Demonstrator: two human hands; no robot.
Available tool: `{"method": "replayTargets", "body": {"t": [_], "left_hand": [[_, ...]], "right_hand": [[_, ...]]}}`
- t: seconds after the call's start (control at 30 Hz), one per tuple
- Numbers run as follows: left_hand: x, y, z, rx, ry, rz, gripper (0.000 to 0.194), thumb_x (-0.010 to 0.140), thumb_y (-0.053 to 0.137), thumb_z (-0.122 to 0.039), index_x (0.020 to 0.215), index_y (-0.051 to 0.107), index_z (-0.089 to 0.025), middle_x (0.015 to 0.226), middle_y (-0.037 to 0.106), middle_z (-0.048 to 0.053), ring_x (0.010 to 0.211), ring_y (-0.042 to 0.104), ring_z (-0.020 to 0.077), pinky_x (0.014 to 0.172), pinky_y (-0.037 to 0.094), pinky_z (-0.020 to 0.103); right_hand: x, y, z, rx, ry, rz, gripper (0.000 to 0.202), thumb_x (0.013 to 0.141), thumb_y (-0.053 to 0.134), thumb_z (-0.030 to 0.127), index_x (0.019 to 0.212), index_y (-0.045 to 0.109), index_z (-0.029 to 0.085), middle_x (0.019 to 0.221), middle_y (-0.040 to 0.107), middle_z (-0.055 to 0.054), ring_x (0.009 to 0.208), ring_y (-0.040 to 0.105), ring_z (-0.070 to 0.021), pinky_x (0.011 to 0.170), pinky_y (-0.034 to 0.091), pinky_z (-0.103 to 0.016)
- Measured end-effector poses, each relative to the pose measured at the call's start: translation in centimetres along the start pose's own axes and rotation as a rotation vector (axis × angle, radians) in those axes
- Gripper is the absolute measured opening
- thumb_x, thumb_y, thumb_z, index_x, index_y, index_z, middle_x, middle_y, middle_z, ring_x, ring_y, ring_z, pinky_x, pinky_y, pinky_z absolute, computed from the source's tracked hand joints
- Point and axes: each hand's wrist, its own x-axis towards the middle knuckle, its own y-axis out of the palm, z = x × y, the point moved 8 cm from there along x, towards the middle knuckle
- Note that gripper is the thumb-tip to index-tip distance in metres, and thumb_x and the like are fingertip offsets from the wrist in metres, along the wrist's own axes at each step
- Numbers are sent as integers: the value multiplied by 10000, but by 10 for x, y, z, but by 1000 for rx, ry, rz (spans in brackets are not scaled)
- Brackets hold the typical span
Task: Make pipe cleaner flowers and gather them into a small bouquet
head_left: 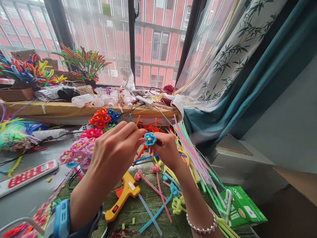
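– Gripping how, at the clock's centre?

– Pinching the blue flower [150,139] at its nine-o'clock edge with the thumb and forefinger of the left hand [112,148], nearly closed together; holding it from three o'clock with the curled, closed fingers of the right hand [168,147]. Being unable to tell about any stem behind those fingers.

– Handling it well by doing what?

– Probably keeping the right grip steady, turning or nudging only with the left, and squeezing lightly to avoid flattening the petal loops.

– Moving where, then?

– Minding the edges: facing the window ledge [148,114] at twelve, meeting the pink flowers [80,148] at nine, the pastel stems [195,158] past three and the green box [244,208] at four. Avoiding dipping low, for fear of brushing the yellow glue gun [123,196] at seven or the pink-topped stems [155,169] at six. Finding only small bare patches on the board [130,210], between six and seven.
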Motion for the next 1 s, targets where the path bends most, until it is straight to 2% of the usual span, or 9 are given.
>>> {"method": "replayTargets", "body": {"t": [0.13,0.3,0.53,1.0], "left_hand": [[-2,-12,6,12,-40,-23,118,901,573,-173,881,689,-183,763,634,7,734,592,169,598,437,293],[-2,-4,5,-68,-47,54,126,899,579,-214,825,679,-194,766,630,14,737,586,175,602,455,292],[0,2,-5,-6,5,90,163,893,560,-174,779,676,-182,742,621,24,697,578,184,563,425,303],[1,5,-8,45,22,98,239,912,510,-162,720,649,-186,689,614,18,686,572,187,579,414,307]], "right_hand": [[-1,4,-7,155,67,31,253,802,582,112,560,549,180,506,573,35,464,559,-105,505,418,-207],[-1,13,-12,292,118,66,194,762,598,140,575,565,182,529,595,28,469,576,-115,487,443,-209],[-1,12,-3,152,51,76,233,764,555,108,545,528,184,527,569,28,481,542,-102,512,406,-205],[1,7,9,-15,-18,55,286,780,545,71,515,509,170,517,536,29,503,476,-97,527,332,-216]]}}
